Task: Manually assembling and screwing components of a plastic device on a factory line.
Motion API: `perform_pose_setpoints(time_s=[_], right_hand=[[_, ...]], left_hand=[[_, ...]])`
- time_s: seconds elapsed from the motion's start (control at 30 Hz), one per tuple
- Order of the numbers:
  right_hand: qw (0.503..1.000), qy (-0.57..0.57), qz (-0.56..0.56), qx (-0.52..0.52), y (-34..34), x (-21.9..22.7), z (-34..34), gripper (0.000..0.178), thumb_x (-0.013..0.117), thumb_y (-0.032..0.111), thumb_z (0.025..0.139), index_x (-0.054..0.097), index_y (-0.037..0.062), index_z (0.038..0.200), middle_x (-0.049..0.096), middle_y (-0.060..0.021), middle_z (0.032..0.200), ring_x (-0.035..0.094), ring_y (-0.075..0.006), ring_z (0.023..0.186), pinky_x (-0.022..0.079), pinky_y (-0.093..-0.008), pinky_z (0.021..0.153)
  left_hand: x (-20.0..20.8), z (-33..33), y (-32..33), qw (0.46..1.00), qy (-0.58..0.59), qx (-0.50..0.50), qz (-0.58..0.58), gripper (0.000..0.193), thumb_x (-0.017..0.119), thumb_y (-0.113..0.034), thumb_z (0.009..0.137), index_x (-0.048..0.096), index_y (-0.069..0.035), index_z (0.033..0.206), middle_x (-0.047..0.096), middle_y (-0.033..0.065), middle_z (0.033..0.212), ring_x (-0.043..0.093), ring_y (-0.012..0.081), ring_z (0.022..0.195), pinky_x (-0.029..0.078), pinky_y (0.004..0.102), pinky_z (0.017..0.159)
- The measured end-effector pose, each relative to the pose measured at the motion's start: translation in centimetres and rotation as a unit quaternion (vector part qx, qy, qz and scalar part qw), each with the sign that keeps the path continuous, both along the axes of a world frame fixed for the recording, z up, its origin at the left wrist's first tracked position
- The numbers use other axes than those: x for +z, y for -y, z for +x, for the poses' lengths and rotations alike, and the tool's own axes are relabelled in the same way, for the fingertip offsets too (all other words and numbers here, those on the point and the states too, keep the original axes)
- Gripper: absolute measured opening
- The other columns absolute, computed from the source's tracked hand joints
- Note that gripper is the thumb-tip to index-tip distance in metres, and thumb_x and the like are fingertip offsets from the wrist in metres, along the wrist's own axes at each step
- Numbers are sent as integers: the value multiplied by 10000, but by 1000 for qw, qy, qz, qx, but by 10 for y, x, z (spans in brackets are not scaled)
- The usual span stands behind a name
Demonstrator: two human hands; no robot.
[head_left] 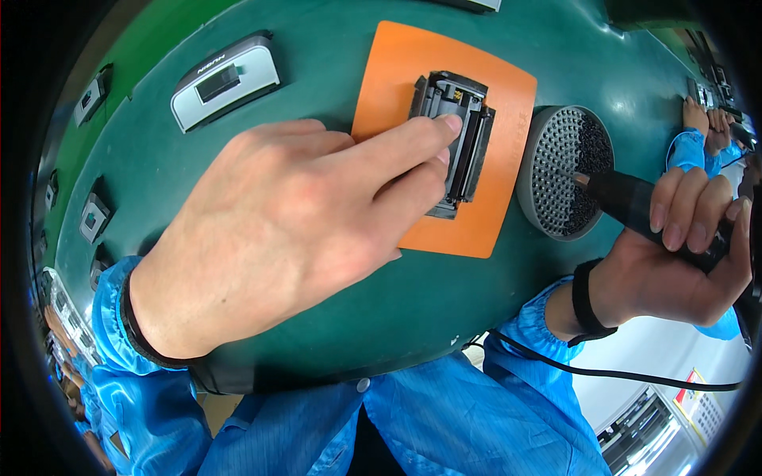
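Note:
A black plastic housing [463, 143] with a recessed inside lies on an orange mat [508, 103]. My left hand [302, 198] reaches over the mat, its index and middle fingers close together and their tips pressed on the housing, holding it down. The other left fingers are mostly hidden beneath the hand. In my right hand [675, 254] is a black electric screwdriver [627, 198], fingers wrapped round its body. Its tip is over a round grey screw tray [527, 186], whose perforated plate holds small screws in many holes. Loose dark screws [594, 147] pile up along the tray's right side.
A grey and white device cover [226, 82] with a small window lies at the far left of the green table [333, 333]. Similar units [94, 216] stand along the left. A black cable [619, 372] runs at lower right. Another person's hands [705, 119] work at far right.

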State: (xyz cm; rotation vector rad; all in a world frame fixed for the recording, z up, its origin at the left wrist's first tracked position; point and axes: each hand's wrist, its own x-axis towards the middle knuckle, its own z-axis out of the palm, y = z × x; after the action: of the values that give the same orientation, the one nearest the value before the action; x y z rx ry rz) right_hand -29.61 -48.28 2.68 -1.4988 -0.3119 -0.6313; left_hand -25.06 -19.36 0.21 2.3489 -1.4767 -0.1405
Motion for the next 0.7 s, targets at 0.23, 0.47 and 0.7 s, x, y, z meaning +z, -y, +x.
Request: perform_pose_setpoints(time_s=[0.23,0.47,0.7], right_hand=[[999,-25,31,0,-8,-3,2,231,412,201,997,475,88,806,405,-23,643,377,-108,505,356,-280,502],[997,-45,55,19,-4,33,0,129,489,137,951,508,77,838,444,-2,665,409,-101,513,378,-280,530],[977,-28,19,209,-46,42,15,152,440,146,992,497,21,925,475,-58,665,416,-139,445,385,-298,423]], left_hand=[[5,5,-2,999,-44,1,4,626,848,-262,668,673,8,1206,611,90,1416,696,262,840,555,355,658],[-6,13,-13,999,-44,-17,-8,673,900,-201,637,662,-74,1253,600,51,1410,684,280,833,546,390,708],[-13,21,-13,996,-65,-27,-49,566,878,-204,700,625,-65,1187,618,46,1285,673,297,848,539,404,708]])
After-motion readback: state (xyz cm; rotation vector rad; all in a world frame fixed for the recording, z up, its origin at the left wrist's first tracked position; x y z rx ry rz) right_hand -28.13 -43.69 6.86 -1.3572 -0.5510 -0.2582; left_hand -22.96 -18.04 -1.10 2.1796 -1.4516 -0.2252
